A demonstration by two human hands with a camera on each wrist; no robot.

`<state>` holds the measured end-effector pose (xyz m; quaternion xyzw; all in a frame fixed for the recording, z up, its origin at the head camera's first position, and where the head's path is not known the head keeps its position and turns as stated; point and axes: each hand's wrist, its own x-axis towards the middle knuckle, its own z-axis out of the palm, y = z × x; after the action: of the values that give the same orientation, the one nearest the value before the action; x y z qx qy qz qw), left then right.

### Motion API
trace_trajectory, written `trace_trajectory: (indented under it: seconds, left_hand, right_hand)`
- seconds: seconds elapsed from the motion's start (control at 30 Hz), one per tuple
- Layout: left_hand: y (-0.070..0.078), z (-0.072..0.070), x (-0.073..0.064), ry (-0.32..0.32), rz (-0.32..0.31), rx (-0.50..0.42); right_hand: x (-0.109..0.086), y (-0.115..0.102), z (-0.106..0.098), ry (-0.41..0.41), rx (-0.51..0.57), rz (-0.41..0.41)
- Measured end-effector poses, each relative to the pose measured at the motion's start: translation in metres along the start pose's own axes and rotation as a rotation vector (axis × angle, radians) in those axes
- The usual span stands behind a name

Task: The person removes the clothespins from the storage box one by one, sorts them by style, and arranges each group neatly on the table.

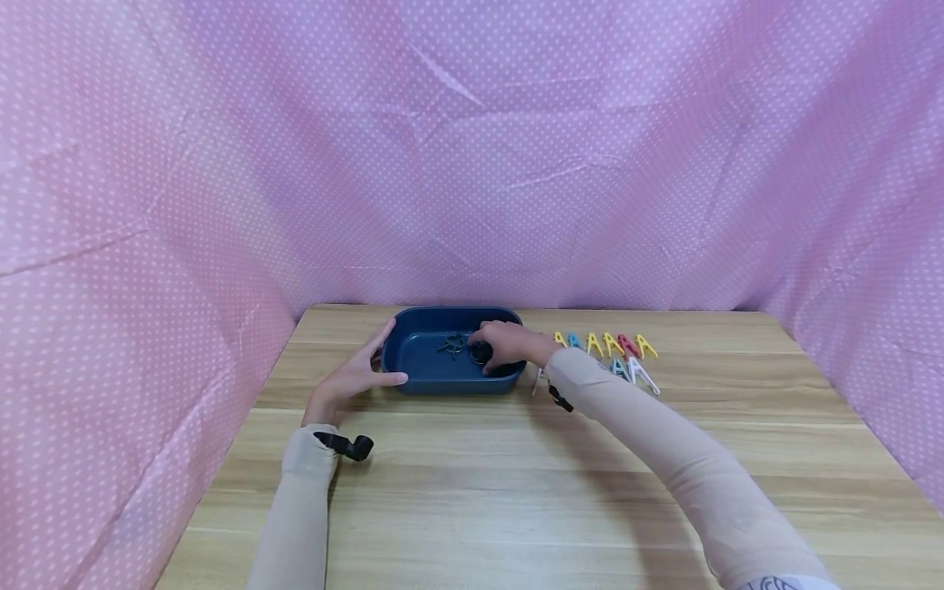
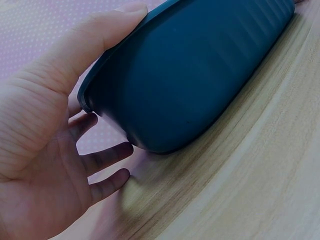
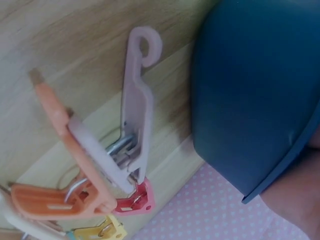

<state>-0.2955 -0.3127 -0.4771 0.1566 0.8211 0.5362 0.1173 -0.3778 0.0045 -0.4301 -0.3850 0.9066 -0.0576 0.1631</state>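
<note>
A dark blue oblong basin stands on the table near its back edge. My left hand holds its left end, thumb over the rim and the other fingers spread along the outside; the left wrist view shows the lower fingertips close to the basin wall. My right hand reaches over the right end into the basin, fingers curled down around a dark ring-shaped clip, partly hidden by the hand. Left of it on the basin floor lies a small dark green clip with a ring.
Right of the basin, yellow, blue and red clothespins lie in a row, with white and teal clothespins in front, partly behind my right sleeve. Orange and pale pink clothespins lie beside the basin. A pink dotted curtain hangs behind.
</note>
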Motion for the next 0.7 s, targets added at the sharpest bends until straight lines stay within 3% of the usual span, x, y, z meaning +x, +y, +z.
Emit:
trace_trajectory:
  seconds: [0.4, 0.7]
  left_hand:
    - [0.0013, 0.0005, -0.0003, 0.0, -0.004, -0.021]
    - [0.0014, 0.0003, 0.0008, -0.002, -0.005, -0.019]
  right_hand:
    - [0.0001, 0.0013, 0.0019, 0.018, 0.031, -0.007]
    - [-0.0026, 0.0049, 0.0033, 0.109, 0.108, -0.085]
